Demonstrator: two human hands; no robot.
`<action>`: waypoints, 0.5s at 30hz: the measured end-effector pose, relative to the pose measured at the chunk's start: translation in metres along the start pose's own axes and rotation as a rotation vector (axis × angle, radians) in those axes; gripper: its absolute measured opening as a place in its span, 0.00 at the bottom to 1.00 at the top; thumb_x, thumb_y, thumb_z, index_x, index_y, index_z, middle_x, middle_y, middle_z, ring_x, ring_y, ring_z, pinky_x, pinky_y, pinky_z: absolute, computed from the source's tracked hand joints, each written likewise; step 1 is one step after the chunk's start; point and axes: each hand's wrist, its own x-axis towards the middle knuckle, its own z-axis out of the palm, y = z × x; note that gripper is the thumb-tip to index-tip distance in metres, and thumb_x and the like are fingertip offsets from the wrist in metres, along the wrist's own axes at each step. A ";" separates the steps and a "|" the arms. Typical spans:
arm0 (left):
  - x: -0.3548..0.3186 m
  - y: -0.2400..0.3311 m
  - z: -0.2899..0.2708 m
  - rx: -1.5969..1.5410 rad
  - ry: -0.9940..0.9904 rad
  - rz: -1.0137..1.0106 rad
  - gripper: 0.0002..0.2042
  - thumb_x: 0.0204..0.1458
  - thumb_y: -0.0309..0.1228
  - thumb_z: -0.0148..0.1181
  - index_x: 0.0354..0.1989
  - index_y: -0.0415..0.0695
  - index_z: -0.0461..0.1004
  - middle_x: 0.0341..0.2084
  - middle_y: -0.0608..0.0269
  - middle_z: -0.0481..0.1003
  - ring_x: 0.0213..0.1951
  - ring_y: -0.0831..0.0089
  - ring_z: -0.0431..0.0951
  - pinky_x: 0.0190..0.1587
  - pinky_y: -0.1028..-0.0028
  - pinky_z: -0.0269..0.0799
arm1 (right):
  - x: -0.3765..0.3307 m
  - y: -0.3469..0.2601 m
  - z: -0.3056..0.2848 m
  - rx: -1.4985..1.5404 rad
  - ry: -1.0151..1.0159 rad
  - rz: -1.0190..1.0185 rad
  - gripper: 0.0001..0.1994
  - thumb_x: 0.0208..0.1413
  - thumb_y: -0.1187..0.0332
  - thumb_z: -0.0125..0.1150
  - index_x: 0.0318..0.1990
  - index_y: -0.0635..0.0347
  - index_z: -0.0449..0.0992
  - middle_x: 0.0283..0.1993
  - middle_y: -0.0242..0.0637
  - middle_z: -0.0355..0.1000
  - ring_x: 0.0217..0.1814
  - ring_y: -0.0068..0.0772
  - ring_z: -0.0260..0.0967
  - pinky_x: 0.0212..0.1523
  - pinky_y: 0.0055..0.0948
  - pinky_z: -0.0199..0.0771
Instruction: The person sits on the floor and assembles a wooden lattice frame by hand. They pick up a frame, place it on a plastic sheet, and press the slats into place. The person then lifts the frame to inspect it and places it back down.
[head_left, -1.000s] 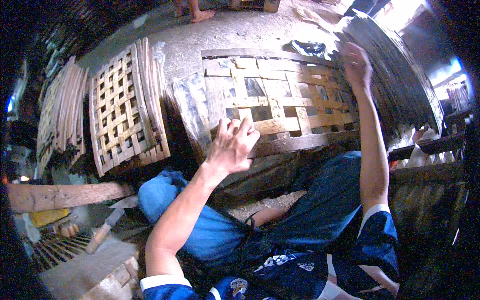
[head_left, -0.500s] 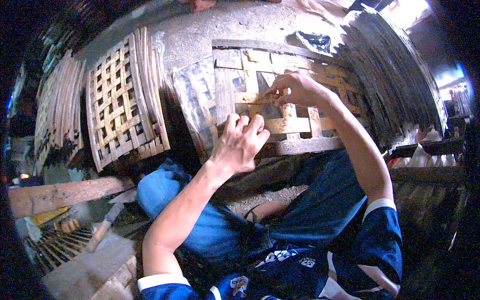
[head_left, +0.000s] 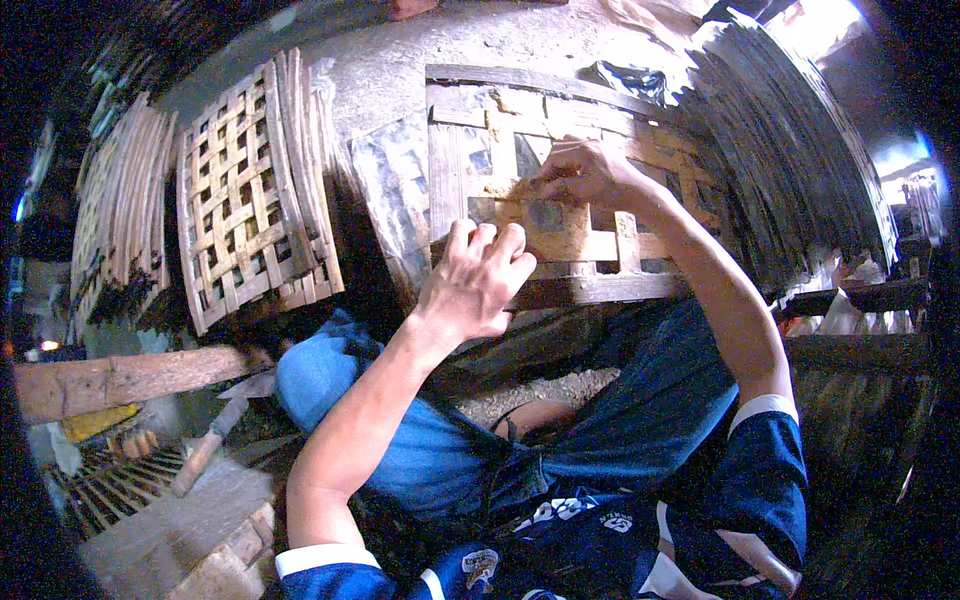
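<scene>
In front of me lies a woven bamboo lattice panel (head_left: 586,246) edged by a dark wooden frame (head_left: 450,170). My left hand (head_left: 470,282) curls over the near left corner of that frame, its thumb side at the near edge. Over the middle of the lattice is my right hand (head_left: 600,178), fingers bent and drawn together at a strip. What sits between those fingertips is hidden. Yellowish crumbly stuff (head_left: 508,187) clings to the strips left of the right hand. A translucent sheet (head_left: 388,180) shows at the panel's left side.
Stacked woven panels (head_left: 232,190) stand at the left, with more panels (head_left: 125,200) beyond. A tall stack of dark, thin sheets (head_left: 800,150) leans at the right. At lower left are a wooden beam (head_left: 130,382), a wooden-handled knife (head_left: 205,452) and a slatted rack (head_left: 115,487).
My right fingers have shifted slightly and drawn closer together over the lattice. My left hand stays at the frame's corner. The view has moved a little.
</scene>
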 end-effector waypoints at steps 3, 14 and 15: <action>-0.001 -0.001 0.000 -0.016 -0.060 -0.018 0.24 0.24 0.34 0.70 0.35 0.46 0.73 0.39 0.60 0.66 0.42 0.62 0.70 0.47 0.61 0.62 | 0.002 0.006 0.003 -0.061 0.000 -0.040 0.10 0.51 0.61 0.65 0.37 0.55 0.81 0.32 0.37 0.74 0.37 0.40 0.70 0.41 0.38 0.71; 0.002 0.005 -0.002 -0.048 -0.004 -0.018 0.23 0.24 0.33 0.70 0.35 0.46 0.73 0.38 0.60 0.66 0.42 0.62 0.71 0.46 0.61 0.62 | -0.002 0.038 -0.057 0.055 0.518 0.127 0.11 0.61 0.66 0.56 0.45 0.60 0.80 0.39 0.35 0.79 0.43 0.25 0.73 0.48 0.29 0.72; 0.001 0.006 -0.003 -0.041 0.025 -0.022 0.22 0.24 0.33 0.69 0.33 0.46 0.72 0.36 0.61 0.66 0.41 0.63 0.71 0.45 0.62 0.61 | -0.007 0.043 -0.072 0.067 0.627 0.246 0.13 0.61 0.62 0.56 0.46 0.60 0.80 0.42 0.33 0.79 0.43 0.26 0.72 0.48 0.29 0.71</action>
